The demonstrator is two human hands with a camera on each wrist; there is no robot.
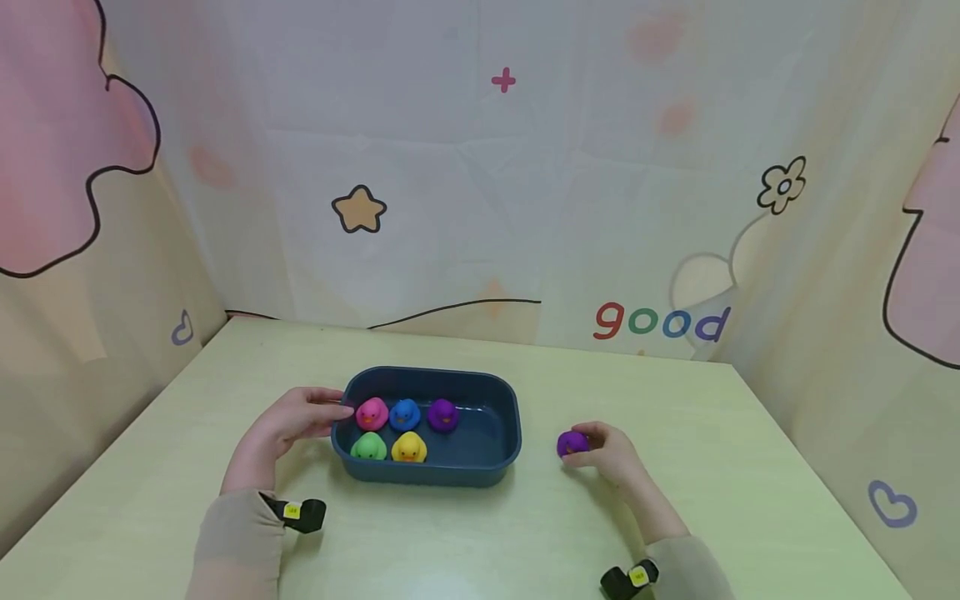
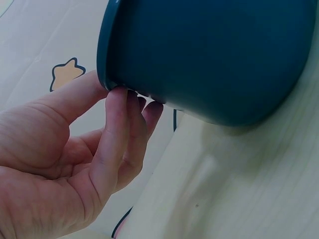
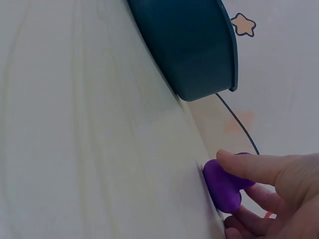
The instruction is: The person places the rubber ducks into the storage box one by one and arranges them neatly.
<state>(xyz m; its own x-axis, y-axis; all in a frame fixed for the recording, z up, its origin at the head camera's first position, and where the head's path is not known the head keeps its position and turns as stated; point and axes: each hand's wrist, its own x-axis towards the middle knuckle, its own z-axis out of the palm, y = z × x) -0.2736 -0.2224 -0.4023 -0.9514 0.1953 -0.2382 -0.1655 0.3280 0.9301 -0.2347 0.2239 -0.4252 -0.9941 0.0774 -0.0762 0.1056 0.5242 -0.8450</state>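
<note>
A dark blue plastic tub (image 1: 480, 475) stands on the table. My left hand (image 1: 300, 417) holds its left end, thumb at the rim and fingertips against the outer wall (image 2: 199, 59). Inside the tub sit a pink duck (image 1: 372, 414), a blue duck (image 1: 405, 414) and a purple duck (image 1: 443, 416) in the back row, with a green duck (image 1: 369, 447) and a yellow duck (image 1: 408, 448) in front. To the right of the tub, my right hand (image 1: 611, 454) pinches another purple duck (image 1: 572, 443) between thumb and fingers. That duck (image 3: 222, 186) is low at the tabletop in the right wrist view.
The pale wooden table (image 1: 450, 542) ends at a printed cloth backdrop (image 1: 450, 167), and similar cloth hangs on both sides. Each wrist wears a black camera mount, seen at the left cuff (image 1: 303, 515) and right cuff (image 1: 628, 581).
</note>
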